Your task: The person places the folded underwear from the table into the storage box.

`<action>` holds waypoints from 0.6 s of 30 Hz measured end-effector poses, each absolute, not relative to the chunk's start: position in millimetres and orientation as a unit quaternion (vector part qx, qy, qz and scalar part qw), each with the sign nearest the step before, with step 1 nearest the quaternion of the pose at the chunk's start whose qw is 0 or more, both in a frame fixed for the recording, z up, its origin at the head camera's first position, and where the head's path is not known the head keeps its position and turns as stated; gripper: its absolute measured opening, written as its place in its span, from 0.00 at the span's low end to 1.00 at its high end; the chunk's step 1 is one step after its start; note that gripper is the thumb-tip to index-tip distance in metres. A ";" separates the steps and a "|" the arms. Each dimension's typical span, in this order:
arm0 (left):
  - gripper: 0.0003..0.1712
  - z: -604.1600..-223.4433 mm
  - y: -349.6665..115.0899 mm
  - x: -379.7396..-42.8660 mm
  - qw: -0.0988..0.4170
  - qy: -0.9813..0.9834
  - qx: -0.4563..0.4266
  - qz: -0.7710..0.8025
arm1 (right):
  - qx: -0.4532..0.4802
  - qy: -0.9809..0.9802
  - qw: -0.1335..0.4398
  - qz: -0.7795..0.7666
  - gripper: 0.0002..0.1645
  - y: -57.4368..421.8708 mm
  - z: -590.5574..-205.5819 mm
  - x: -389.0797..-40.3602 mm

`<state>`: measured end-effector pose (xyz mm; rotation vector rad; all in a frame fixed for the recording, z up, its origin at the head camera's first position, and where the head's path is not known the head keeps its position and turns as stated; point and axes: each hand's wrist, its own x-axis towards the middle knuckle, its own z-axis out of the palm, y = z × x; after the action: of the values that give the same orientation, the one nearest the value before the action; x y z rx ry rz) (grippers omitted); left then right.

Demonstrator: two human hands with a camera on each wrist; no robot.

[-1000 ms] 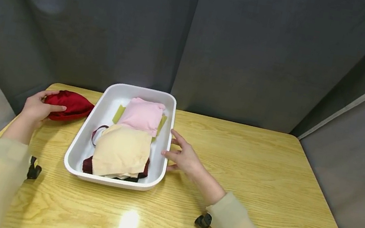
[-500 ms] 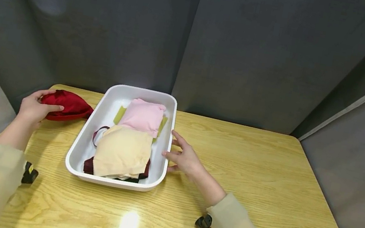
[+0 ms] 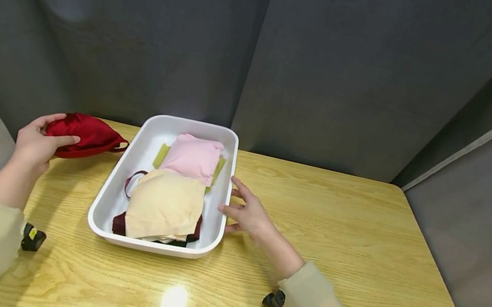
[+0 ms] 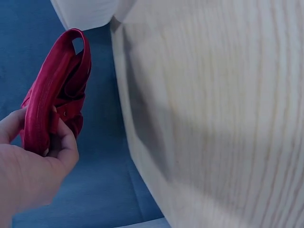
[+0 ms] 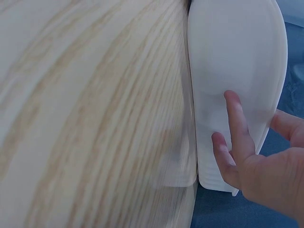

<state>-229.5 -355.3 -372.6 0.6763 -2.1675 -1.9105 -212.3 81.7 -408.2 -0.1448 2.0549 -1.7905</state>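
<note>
My left hand (image 3: 35,143) pinches a folded red satin bra (image 3: 88,134) by its left end, left of the white plastic tub (image 3: 150,247). In the left wrist view a strap loop sticks up from the bra (image 4: 45,95), and it is held clear of the tabletop. My right hand (image 3: 251,216) holds the tub's right wall, thumb over the rim and fingers outside. From the right wrist, those fingers (image 5: 239,123) lie against the outer wall. Inside the tub are a pink puffy cloth piece (image 3: 193,157) and a cream cloth piece (image 3: 165,205).
Dark maroon cloth (image 3: 119,223) shows under the cream piece, with a thin maroon loop (image 3: 128,182) beside it. Olive strips (image 3: 160,155) flank the pink piece. A wooden table (image 3: 335,235) carries the tub, and a grey curtain (image 3: 330,69) hangs behind.
My left hand has drawn the red bra left and slightly up, away from the tub, and its strap loop now shows at the right end. My right hand stays on the tub.
</note>
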 end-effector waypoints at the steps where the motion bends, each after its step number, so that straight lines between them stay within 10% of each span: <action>1: 0.44 -370.8 -354.6 -229.0 0.091 -0.725 0.225 -0.644 | -0.053 0.737 0.204 -0.642 0.47 81.9 -408.3 -212.2; 18: 0.47 -340.4 -333.5 -215.1 0.114 -0.693 0.196 -0.684 | -0.061 0.736 0.202 -0.643 0.47 84.5 -408.3 -211.8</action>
<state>-215.1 -333.5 -340.4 0.5740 -2.0327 -2.0058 -211.8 84.5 -408.3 -0.1715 2.0548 -1.7953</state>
